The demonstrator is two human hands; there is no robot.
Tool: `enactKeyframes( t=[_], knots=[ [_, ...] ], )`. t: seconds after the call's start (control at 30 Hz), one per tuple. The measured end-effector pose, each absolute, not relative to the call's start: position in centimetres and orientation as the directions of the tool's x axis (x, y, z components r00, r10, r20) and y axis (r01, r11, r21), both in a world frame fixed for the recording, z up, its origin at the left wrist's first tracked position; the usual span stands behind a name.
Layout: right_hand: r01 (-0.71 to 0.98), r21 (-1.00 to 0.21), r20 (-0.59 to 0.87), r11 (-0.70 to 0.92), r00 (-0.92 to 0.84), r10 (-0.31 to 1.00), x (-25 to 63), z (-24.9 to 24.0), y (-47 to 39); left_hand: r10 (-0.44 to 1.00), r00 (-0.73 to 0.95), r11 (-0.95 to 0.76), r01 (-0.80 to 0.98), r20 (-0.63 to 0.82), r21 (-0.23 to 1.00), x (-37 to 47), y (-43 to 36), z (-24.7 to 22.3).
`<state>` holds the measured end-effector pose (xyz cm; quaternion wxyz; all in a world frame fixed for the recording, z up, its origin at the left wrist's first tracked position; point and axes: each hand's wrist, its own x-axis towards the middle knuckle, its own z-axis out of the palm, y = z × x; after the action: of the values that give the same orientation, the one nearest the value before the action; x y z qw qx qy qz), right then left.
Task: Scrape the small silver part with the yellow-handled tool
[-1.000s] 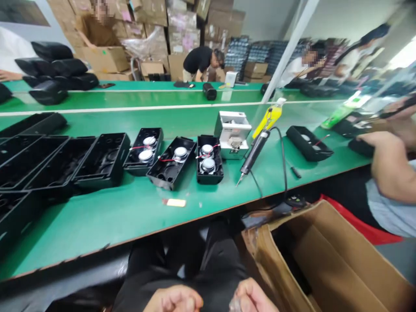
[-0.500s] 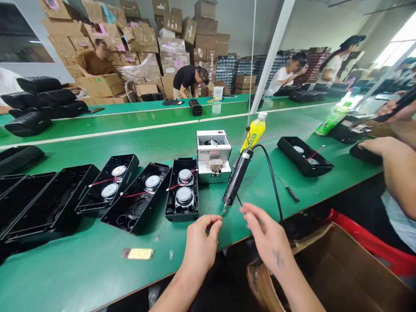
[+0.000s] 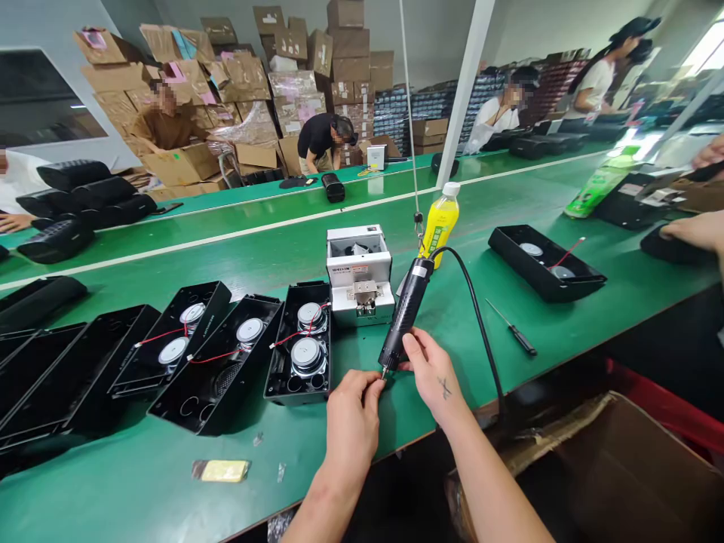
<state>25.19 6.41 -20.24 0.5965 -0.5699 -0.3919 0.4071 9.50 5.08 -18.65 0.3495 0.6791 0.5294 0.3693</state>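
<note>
A black electric screwdriver (image 3: 408,305) hangs tilted from a cord, its bit pointing down toward the bench. My left hand (image 3: 354,415) is closed in a pinch at the screwdriver bit (image 3: 385,372); the fingertips hide its end, and whether a small part is there too I cannot tell. My right hand (image 3: 434,373) is closed round the lower end of the screwdriver body, with the thumb on the near side and the fingers mostly hidden behind. Left of the tool stands a white screw feeder (image 3: 360,275). Beside it lies an open black speaker housing (image 3: 299,343) with two round speakers and red wires.
More open housings (image 3: 220,366) line the bench at left. A yellow bottle (image 3: 440,226) stands behind the screwdriver. At right lie a hand screwdriver (image 3: 517,337) and another housing (image 3: 546,264). An open carton (image 3: 633,452) sits below the bench edge. A co-worker's arm (image 3: 698,230) reaches in at far right.
My right hand has moved left and taken hold of the screwdriver's lower body. My left hand keeps its pinch at the bit. The whole view has shifted slightly.
</note>
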Motion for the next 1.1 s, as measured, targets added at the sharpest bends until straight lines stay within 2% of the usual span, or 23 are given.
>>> enactKeyframes(
  t=[0.37, 0.77, 1.1],
  knots=[
    [-0.031, -0.998, 0.046, 0.060, 0.337, 0.940, 24.9, -20.3, 6.4, 0.986, 0.133, -0.156, 0.554, 0.097, 0.818, 9.9, 5.0, -18.8],
    [-0.053, -0.995, 0.062, 0.084, 0.333, 0.941, 24.9, -20.4, 6.4, 0.980, 0.200, -0.140, 0.602, 0.022, 0.786, 9.6, 5.4, -18.1],
    [-0.053, -0.993, 0.079, 0.101, 0.325, 0.942, 25.0, -20.8, 6.5, 0.976, 0.210, -0.172, 0.597, 0.054, 0.784, 9.5, 5.3, -18.1]
  ],
)
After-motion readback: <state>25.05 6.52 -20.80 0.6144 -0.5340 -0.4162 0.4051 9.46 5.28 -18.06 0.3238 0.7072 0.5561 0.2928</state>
